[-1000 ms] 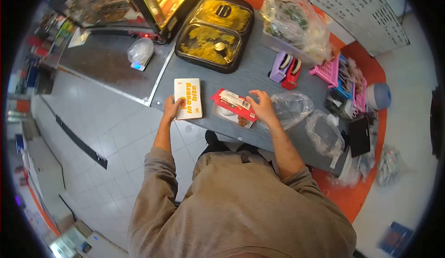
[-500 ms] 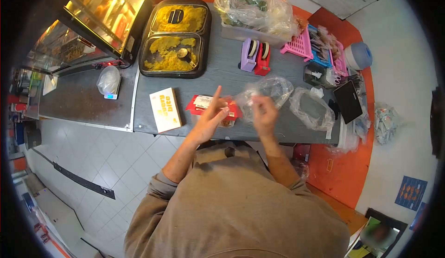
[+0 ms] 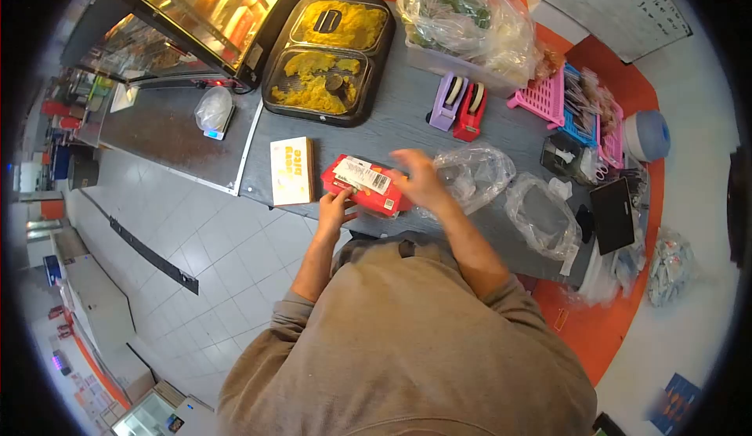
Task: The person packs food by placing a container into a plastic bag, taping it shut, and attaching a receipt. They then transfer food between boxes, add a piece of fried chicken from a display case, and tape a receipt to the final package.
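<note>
A red takeaway box (image 3: 366, 187) with a white printed label on top lies near the counter's front edge. My left hand (image 3: 335, 209) grips its near left edge, fingers closed on the rim. Over the box's right end is my right hand (image 3: 423, 184), slightly blurred, with its fingers apart and the fingertips close to the label's end. Just right of that hand a clear plastic bag (image 3: 478, 176) lies crumpled. To the left of the red box sits a white and yellow carton (image 3: 291, 171) with orange lettering.
Farther back stands a black two-section tray (image 3: 274, 83) of yellow food with clear lids. Purple (image 3: 447, 101) and red (image 3: 471, 112) tape dispensers stand behind the bag. A second clear bag (image 3: 540, 217) lies at right, near a dark tablet (image 3: 612, 215). A scale (image 3: 218, 123) sits at left.
My left hand has come down from above the red box onto its near left edge. My right hand has moved left over the box's right end. The view has shifted.
</note>
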Tool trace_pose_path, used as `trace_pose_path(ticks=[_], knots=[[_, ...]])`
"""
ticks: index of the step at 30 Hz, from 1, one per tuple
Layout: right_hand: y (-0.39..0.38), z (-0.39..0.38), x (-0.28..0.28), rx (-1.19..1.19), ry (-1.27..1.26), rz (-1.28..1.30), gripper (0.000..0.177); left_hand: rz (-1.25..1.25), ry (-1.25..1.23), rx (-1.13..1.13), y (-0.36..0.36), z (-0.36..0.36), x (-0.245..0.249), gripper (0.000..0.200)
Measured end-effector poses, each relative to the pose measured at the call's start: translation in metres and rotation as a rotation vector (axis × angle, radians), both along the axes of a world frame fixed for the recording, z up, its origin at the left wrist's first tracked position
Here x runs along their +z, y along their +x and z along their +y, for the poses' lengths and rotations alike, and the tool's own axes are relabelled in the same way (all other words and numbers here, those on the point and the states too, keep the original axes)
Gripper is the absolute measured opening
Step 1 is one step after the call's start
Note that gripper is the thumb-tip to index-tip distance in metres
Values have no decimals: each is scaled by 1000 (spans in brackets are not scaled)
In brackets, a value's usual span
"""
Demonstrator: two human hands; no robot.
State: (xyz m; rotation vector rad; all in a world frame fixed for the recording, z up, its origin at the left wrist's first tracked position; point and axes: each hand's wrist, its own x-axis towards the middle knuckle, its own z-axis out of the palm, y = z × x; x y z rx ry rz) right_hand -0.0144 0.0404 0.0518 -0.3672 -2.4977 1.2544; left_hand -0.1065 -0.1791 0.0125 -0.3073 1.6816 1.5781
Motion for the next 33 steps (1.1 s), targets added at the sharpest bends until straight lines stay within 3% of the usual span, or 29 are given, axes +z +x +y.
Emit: trace_pose_path(ticks=[1, 2, 4, 5, 8, 9, 11, 12, 14, 15, 16, 17, 19, 20, 21, 22, 23, 24, 25, 26, 28, 30, 31, 33], knots=[[-18, -15, -3, 187, -83, 6, 39, 6, -3, 10, 4, 1, -10, 27], [-27, -26, -6, 198, -84, 12, 39, 34, 79, 59, 9, 0, -21, 22], [-41, -38, -9, 376, 349, -92, 27, 46, 190, 126, 11, -1, -17, 14], [-44, -37, -9, 382, 353, -79, 27, 59, 192, 133, 10, -1, -15, 14], [-46, -34, -5, 484, 835, -19, 14, 88, 165, 130, 12, 1, -11, 16], [-47, -33, -7, 482, 834, -21, 14, 86, 165, 128, 13, 0, -14, 16], [-49, -29, -10, 523, 598, 376, 16, 59, 154, 142, 15, -1, -19, 17], [-49, -31, -7, 500, 607, 360, 16, 61, 193, 161, 15, -1, -24, 17], [-46, -39, 12, 443, 182, 564, 21, 68, 226, 141, 12, -6, -23, 19], [-29, -39, 22, 310, 0, 363, 19, 58, 199, 135, 10, -8, -28, 19], [-10, -26, 30, 151, -112, 385, 16, 79, 157, 150, 13, -3, -9, 16], [7, -13, 35, -5, -218, 417, 17, 132, 124, 136, 10, -7, -21, 33], [59, 24, 33, -533, -292, 486, 20, 384, -352, 81, 9, -4, -3, 80], [96, 53, 10, -722, -265, 403, 16, 623, -302, 58, 4, -8, -19, 83], [136, 78, 4, -829, 31, 286, 9, 862, -258, 41, 0, -16, -33, 86], [177, 103, -1, -961, 322, 158, 8, 983, -434, -87, 1, -17, -23, 87], [219, 128, -14, -916, 515, 35, 13, 1096, -624, -211, -3, -14, -10, 88], [249, 144, -28, -946, 490, -181, 19, 1221, -582, -328, -15, -21, -25, 83], [286, 162, -48, -717, 717, -575, 23, 1186, -630, -344, -19, -18, -19, 82], [283, 154, -47, -825, 872, -708, 24, 1016, -562, -201, -20, -12, -16, 82], [254, 140, -15, -916, 1009, -823, 25, 905, -432, -146, -37, -18, -45, 76], [200, 119, 25, -919, 933, -442, 24, 680, -373, -210, -48, -20, -39, 73], [170, 107, 27, -784, 701, -314, 25, 623, -360, -271, -56, -25, -50, 73], [93, 71, 22, -514, 163, 50, 28, 428, -378, -220, -46, -15, -14, 72]])
